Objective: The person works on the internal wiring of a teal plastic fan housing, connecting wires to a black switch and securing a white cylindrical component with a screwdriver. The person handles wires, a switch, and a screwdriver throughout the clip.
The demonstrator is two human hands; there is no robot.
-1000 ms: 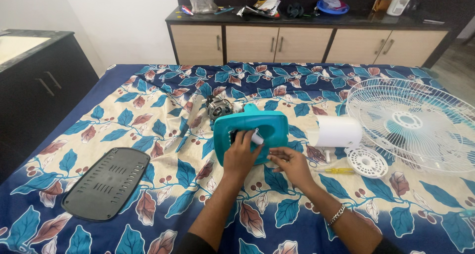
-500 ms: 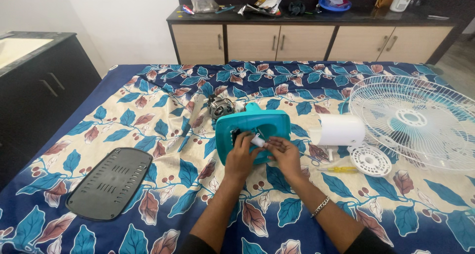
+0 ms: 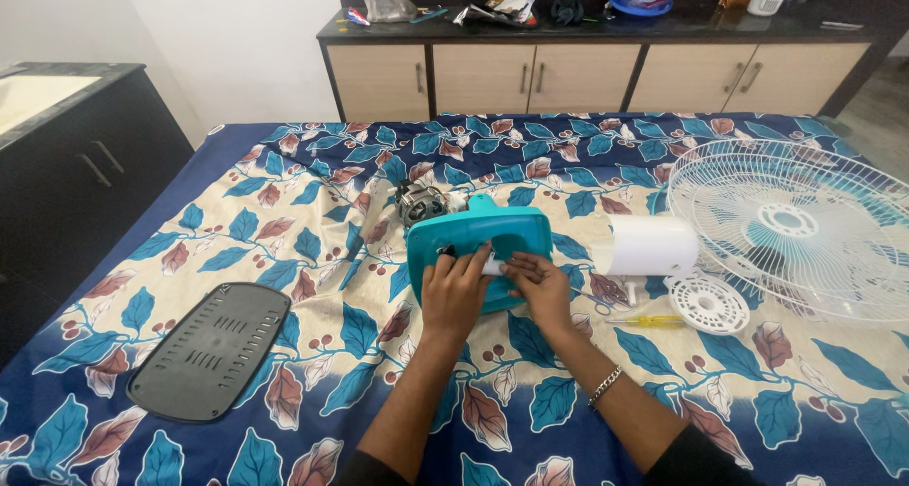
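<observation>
Bright even indoor light, soft shadows, sharp focus — wide-angle bending at edges
</observation>
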